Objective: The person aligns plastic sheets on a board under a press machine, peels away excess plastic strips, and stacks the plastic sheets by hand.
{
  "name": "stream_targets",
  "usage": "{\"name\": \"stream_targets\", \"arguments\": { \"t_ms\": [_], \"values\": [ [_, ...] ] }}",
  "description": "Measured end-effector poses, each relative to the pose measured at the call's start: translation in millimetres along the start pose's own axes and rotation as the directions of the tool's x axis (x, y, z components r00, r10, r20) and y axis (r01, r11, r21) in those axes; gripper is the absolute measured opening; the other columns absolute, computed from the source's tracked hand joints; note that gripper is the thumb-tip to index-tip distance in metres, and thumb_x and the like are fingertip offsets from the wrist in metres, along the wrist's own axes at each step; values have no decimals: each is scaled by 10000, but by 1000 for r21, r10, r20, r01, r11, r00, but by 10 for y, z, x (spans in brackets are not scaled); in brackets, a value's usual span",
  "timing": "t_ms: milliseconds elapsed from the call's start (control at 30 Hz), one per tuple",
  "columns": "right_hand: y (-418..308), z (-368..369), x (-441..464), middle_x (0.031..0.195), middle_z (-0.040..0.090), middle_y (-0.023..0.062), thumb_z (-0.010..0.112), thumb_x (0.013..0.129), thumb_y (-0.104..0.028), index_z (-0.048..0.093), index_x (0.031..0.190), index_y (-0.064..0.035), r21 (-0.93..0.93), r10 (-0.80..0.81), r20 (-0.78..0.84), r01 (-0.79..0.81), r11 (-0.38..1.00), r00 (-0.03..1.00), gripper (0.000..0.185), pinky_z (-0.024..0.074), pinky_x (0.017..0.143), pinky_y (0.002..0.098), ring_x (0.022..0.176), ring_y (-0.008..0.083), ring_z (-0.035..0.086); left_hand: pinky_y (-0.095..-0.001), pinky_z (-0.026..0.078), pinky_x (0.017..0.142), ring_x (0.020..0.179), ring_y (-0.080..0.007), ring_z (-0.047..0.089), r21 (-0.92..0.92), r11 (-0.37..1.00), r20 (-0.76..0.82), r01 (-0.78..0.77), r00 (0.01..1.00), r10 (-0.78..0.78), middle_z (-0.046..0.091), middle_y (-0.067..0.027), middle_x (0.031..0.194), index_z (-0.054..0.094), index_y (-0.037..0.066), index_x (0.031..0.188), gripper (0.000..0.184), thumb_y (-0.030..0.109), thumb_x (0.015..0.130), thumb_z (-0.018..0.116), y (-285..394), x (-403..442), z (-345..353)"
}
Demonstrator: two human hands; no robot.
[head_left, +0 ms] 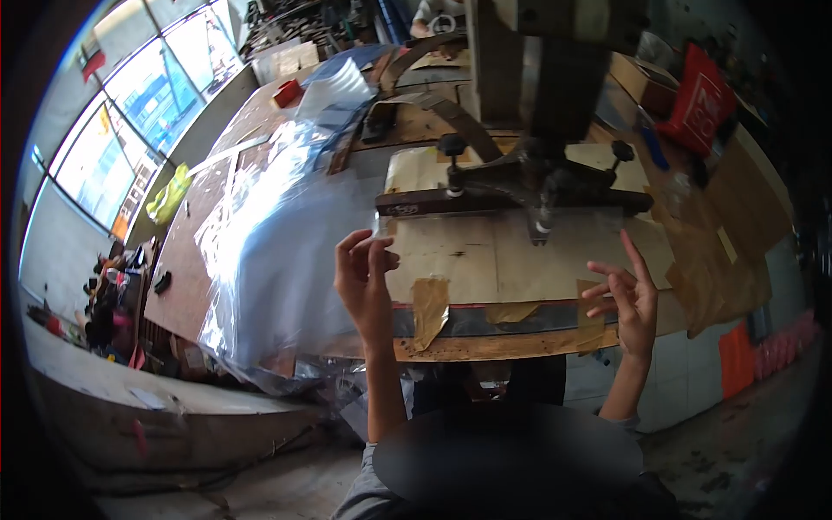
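My left hand (366, 282) is raised at the left side of the pale work board (451, 260), its fingers curled in toward the thumb. Something clear, like film, shows faintly by its fingertips, but I cannot make out what it holds. Over the board's right side is my right hand (633, 303), fingers apart and the index finger stretched forward. Just beyond both hands, a dark metal press bar (511, 201) spans the board below the machine head (546, 156). Faint clear film seems to lie by the bar. Brown tape (431, 312) covers parts of the board's front edge.
A large pile of clear plastic sheets (295, 260) lies to the left. Brown paper (724, 277) drapes over the right side, with a red bag (698, 100) behind it. A red block (287, 93) sits farther back. Another person's hand (422, 29) shows at the far side.
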State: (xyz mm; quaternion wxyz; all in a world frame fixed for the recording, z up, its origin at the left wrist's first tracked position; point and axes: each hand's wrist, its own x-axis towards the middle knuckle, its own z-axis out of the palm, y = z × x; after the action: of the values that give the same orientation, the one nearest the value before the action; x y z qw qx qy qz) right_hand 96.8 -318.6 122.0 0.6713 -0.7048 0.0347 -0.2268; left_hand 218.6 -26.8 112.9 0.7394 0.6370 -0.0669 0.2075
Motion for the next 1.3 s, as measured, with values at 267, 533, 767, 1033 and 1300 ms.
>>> {"name": "stream_targets", "arguments": {
  "t_ms": [267, 533, 767, 1033, 1300],
  "values": [
    [349, 32, -48, 1050, 671, 166, 498, 972, -126, 405, 1390, -30, -29, 62, -90, -65, 997, 994, 439, 560, 472, 229, 696, 158, 686, -309, 466, 640, 754, -183, 601, -206, 908, 266, -363, 873, 409, 615, -95, 825, 598, -27, 985, 287, 244, 892, 610, 714, -716, -208],
    [396, 223, -122, 1058, 669, 160, 486, 973, -112, 472, 1333, -24, -48, 81, -97, -86, 995, 992, 371, 540, 481, 207, 712, 130, 672, -247, 281, 373, 405, -86, 442, -932, 337, 359, 135, 482, 799, 444, 27, 606, 600, 215, 1171, 517, 609, 949, 349, 1262, -1059, 126],
    [340, 321, -54, 1080, 656, 158, 500, 964, -85, 484, 1318, -25, 171, 56, -90, -40, 984, 994, 359, 510, 450, 181, 714, 122, 665, -232, 269, 377, 393, -74, 404, -906, 359, 423, 225, 443, 791, 393, 35, 595, 640, 302, 1047, 483, 645, 938, 319, 1321, -1015, 34],
    [-56, 954, 318, 1122, 652, 116, 558, 954, -150, 517, 1291, -60, 263, -4, 21, -1, 965, 1000, 352, 465, 495, 165, 783, 91, 629, -218, 265, 392, 390, -69, 397, -921, 381, 252, -86, 614, 748, 409, 10, 584, 589, 239, 1037, 520, 621, 962, 243, 1412, -1168, -111],
    [211, 2690, 903, 1096, 644, 186, 498, 974, -144, 493, 1247, 26, 365, 9, 263, -108, 925, 965, 322, 584, 658, 320, 875, 236, 684, -247, 302, 419, 428, -88, 471, -903, 385, 256, -190, 480, 839, 477, 3, 586, 558, 239, 1166, 475, 573, 972, 282, 1279, -1099, -234]
  ]
}}
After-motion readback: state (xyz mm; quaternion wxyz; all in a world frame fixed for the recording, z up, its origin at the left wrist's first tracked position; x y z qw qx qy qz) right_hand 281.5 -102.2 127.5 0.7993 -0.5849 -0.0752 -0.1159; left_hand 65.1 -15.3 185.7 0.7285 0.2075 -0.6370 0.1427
